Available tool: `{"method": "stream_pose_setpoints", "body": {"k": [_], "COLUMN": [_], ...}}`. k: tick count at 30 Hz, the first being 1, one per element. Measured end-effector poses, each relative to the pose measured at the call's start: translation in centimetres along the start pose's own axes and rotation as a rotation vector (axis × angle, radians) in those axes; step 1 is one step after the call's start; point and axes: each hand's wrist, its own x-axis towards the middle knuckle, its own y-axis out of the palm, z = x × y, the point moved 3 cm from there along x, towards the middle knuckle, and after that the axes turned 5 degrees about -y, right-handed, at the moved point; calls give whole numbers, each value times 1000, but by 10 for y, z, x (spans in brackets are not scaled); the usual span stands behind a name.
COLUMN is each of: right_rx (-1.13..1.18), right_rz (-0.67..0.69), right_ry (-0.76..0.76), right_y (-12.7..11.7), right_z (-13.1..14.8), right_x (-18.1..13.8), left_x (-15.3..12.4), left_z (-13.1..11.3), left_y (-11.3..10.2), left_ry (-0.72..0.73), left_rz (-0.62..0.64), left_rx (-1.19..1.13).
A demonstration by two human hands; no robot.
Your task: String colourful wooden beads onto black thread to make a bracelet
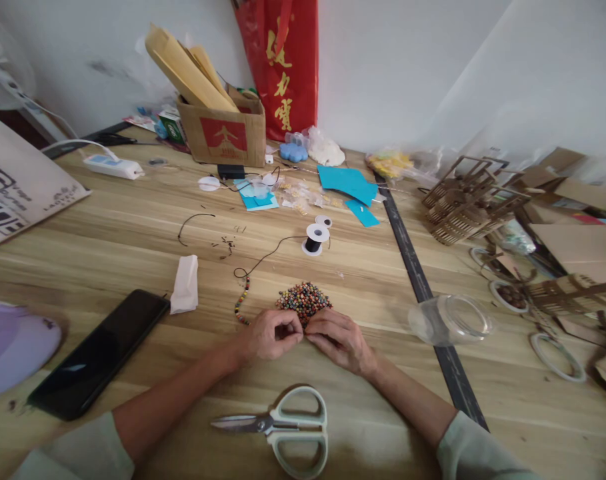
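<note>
My left hand [273, 335] and my right hand [339, 340] meet fingertip to fingertip on the wooden table [107, 240], both pinched closed just in front of a pile of small multicoloured beads [303, 298]. What the fingers pinch is too small to make out. A black cord [263, 259] runs from a white spool [315, 239] to a short strand of threaded beads [243, 303] left of my left hand.
Scissors [283, 427] lie near the front edge. A black phone [100, 352] and a folded tissue [185, 285] lie at left. A clear plastic jar [450, 320] lies on its side at right. A cardboard box [223, 130], blue paper [347, 181] and wooden models [465, 200] stand behind.
</note>
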Motion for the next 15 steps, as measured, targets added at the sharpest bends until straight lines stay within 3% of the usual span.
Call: {"method": "stream_pose_setpoints", "body": {"k": [15], "right_rx": [13], "right_rz": [21], "right_ry": [-8], "right_y": [1], "right_z": [-1], "right_x": [0], "left_x": [1], "left_z": [0], "left_y": [0], "left_ry": [24], "left_rz": [-13], "left_rx": [7]}}
